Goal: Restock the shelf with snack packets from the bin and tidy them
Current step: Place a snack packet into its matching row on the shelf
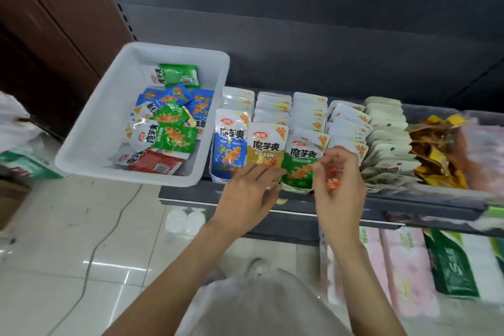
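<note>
our left hand (pixel 246 194), fingers straight, steadies the gold packet (pixel 266 146) upright in its row. our right hand (pixel 336 183) pinches a red packet (pixel 333 184) to slot beside the green one (pixel 300 166).

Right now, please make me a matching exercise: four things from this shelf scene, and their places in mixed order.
Things:
1. blue packet
2. gold packet
3. green packet
4. white bin

Places:
A. middle of the three front packets
B. left end of the shelf, holding loose packets
C. leftmost front packet, next to the bin
D. front packet between the two hands

Pairs: 1-C, 2-A, 3-D, 4-B
</note>
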A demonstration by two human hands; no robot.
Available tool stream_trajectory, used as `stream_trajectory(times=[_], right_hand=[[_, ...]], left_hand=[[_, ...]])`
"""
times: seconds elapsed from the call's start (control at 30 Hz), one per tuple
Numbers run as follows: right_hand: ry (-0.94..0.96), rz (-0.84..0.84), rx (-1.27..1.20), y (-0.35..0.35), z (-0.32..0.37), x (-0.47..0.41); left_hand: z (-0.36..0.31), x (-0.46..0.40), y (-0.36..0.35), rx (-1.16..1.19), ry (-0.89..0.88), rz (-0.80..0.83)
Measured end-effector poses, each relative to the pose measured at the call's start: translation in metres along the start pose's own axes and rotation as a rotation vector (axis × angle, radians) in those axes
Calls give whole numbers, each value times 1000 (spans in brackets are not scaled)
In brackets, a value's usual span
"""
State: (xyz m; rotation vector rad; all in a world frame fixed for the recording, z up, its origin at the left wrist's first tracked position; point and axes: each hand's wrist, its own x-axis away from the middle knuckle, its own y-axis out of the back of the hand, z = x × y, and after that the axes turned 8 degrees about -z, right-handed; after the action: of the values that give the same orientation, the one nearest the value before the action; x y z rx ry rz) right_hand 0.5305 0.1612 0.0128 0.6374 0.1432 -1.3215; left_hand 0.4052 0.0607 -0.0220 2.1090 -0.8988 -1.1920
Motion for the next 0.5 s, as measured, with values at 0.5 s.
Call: stream_trajectory(times=[0.5], right_hand=[[382, 939, 309, -268, 72, 6]], left_hand=[[220, 7, 135, -225, 767, 118]])
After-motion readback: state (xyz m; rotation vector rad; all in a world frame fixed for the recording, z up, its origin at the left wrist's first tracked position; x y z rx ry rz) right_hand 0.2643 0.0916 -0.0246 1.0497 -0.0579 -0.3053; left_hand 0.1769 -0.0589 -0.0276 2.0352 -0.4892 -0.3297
